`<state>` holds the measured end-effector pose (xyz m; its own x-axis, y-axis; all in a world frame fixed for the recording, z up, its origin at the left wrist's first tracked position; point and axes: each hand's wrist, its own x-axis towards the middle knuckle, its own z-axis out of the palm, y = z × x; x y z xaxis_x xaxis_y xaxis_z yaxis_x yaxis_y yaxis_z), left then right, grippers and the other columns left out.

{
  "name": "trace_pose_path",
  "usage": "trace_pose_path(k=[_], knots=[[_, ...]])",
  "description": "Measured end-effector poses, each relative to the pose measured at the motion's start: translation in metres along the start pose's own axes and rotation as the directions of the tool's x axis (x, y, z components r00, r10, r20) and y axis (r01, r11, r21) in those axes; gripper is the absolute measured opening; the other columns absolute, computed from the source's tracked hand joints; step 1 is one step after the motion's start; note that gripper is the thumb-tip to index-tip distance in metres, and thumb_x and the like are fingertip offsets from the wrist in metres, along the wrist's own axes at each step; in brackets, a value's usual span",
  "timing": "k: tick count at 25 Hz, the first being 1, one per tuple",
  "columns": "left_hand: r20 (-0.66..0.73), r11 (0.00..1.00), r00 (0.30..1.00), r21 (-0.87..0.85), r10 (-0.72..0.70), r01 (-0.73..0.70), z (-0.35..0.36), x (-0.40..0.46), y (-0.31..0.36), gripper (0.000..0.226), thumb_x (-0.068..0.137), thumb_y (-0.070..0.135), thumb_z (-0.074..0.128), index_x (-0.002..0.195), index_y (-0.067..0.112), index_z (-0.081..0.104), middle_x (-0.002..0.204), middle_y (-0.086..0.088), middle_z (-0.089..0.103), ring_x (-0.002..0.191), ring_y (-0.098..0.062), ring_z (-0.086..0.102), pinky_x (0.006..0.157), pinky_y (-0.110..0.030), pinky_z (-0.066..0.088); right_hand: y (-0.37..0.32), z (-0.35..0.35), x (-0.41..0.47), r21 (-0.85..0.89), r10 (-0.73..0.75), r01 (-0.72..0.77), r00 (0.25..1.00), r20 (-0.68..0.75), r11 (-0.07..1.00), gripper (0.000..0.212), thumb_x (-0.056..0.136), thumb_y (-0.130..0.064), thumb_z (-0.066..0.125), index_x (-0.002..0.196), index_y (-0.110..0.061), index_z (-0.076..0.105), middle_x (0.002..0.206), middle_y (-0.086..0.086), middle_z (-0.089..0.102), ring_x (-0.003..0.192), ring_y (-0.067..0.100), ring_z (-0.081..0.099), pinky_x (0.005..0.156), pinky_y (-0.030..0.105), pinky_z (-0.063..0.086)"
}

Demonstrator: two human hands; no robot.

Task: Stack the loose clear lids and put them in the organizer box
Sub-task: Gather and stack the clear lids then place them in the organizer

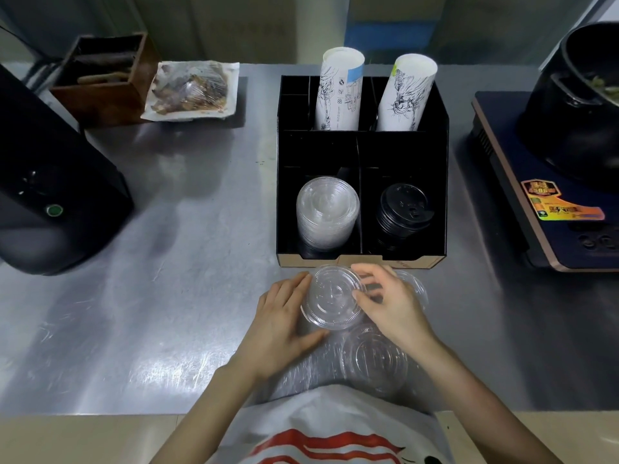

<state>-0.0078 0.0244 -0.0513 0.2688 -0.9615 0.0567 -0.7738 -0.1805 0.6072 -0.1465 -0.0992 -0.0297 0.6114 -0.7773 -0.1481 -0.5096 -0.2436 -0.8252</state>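
A small stack of clear lids (333,298) sits on the steel counter just in front of the black organizer box (284,202). My left hand (284,316) cups its left and near edge, and my right hand (388,303) pinches its right rim with fingertips. More loose clear lids (375,360) lie nearer to me, and another clear lid (417,288) shows partly behind my right hand. Inside the box's front left compartment leans a tall stack of clear lids (326,212).
The box's front right compartment holds black lids (403,209); two sleeves of paper cups (341,92) stand in its back. A black machine (50,182) is at left, an induction cooker with a pot (552,195) at right. A wooden box (100,78) and wrapped food tray (191,92) sit behind.
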Motion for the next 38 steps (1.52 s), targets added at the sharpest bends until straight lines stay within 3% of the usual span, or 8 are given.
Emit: trace_pose_path(k=[4,9,21,25,29,32,35,38], knots=[[-0.052,0.999,0.998,-0.027,0.044,-0.046,-0.013,0.004,0.006,0.075,0.07,0.055,0.052,0.131,0.015,0.034,0.133,-0.006,0.045,0.116,-0.012,0.033,0.097,-0.027,0.024,-0.006,-0.008,0.002,0.045,0.016,-0.013,0.998,-0.061,0.999,0.026,0.078,-0.009,0.062,0.097,-0.026,0.062,0.098,-0.001,0.061,0.08,0.012,0.063,0.077,0.026,0.053],[-0.134,0.996,0.988,-0.033,0.079,-0.084,-0.028,0.017,0.012,0.073,0.073,0.052,0.054,0.132,0.014,0.033,0.134,-0.001,0.04,0.118,-0.013,0.033,0.098,-0.02,0.02,-0.027,-0.022,0.016,0.145,0.01,0.006,0.994,-0.11,0.989,0.023,0.079,-0.01,0.063,0.097,-0.023,0.063,0.088,-0.014,0.057,0.069,-0.005,0.056,0.066,0.002,0.045],[-0.177,0.999,0.984,0.046,0.019,-0.011,-0.054,0.084,0.011,0.078,0.07,0.052,0.049,0.13,0.005,0.035,0.134,-0.017,0.044,0.117,-0.018,0.031,0.096,-0.036,0.026,-0.058,-0.043,0.081,0.057,-0.062,0.072,0.986,-0.156,0.996,0.02,0.08,-0.011,0.06,0.095,-0.024,0.064,0.092,-0.008,0.059,0.069,-0.013,0.054,0.064,0.0,0.043],[-0.151,0.997,0.988,0.075,-0.025,0.037,-0.056,0.1,0.007,0.078,0.07,0.053,0.049,0.131,0.006,0.034,0.136,-0.017,0.043,0.118,-0.019,0.032,0.095,-0.037,0.025,-0.054,-0.039,0.099,-0.007,-0.069,0.068,0.988,-0.141,0.998,0.025,0.079,-0.014,0.06,0.103,-0.022,0.062,0.099,-0.006,0.058,0.072,-0.007,0.056,0.064,0.002,0.042],[-0.128,0.989,0.989,0.117,-0.07,0.085,-0.053,0.108,0.006,0.074,0.069,0.042,0.058,0.13,0.006,0.036,0.138,-0.015,0.042,0.121,-0.029,0.04,0.095,-0.034,0.021,-0.053,-0.036,0.106,-0.088,-0.1,0.09,0.988,-0.12,0.992,0.027,0.081,-0.013,0.058,0.108,-0.016,0.059,0.102,-0.004,0.056,0.078,0.006,0.057,0.064,-0.001,0.038],[-0.116,0.984,0.989,0.142,-0.088,0.104,-0.05,0.11,0.005,0.073,0.068,0.04,0.058,0.128,0.004,0.038,0.136,-0.017,0.044,0.119,-0.033,0.043,0.095,-0.039,0.024,-0.05,-0.031,0.106,-0.167,-0.109,0.092,0.989,-0.099,0.982,0.026,0.084,-0.016,0.055,0.109,-0.017,0.057,0.104,-0.008,0.048,0.081,0.007,0.053,0.065,0.009,0.04],[-0.097,0.975,0.99,0.19,-0.097,0.114,-0.047,0.109,0.003,0.072,0.069,0.04,0.061,0.127,0.002,0.04,0.135,-0.019,0.046,0.117,-0.035,0.046,0.095,-0.046,0.031,-0.047,-0.025,0.106,-0.22,-0.105,0.084,0.991,-0.086,0.972,0.028,0.084,-0.017,0.054,0.113,-0.016,0.054,0.11,-0.001,0.047,0.091,0.013,0.053,0.075,0.024,0.044],[-0.067,0.971,0.992,0.207,-0.107,0.119,-0.047,0.11,0.003,0.072,0.074,0.034,0.07,0.129,0.003,0.036,0.14,-0.016,0.04,0.123,-0.032,0.04,0.097,-0.041,0.024,-0.043,-0.018,0.105,-0.258,-0.126,0.101,0.989,-0.083,0.961,0.03,0.085,-0.016,0.054,0.114,-0.013,0.052,0.112,0.005,0.047,0.096,0.021,0.054,0.079,0.036,0.05]])
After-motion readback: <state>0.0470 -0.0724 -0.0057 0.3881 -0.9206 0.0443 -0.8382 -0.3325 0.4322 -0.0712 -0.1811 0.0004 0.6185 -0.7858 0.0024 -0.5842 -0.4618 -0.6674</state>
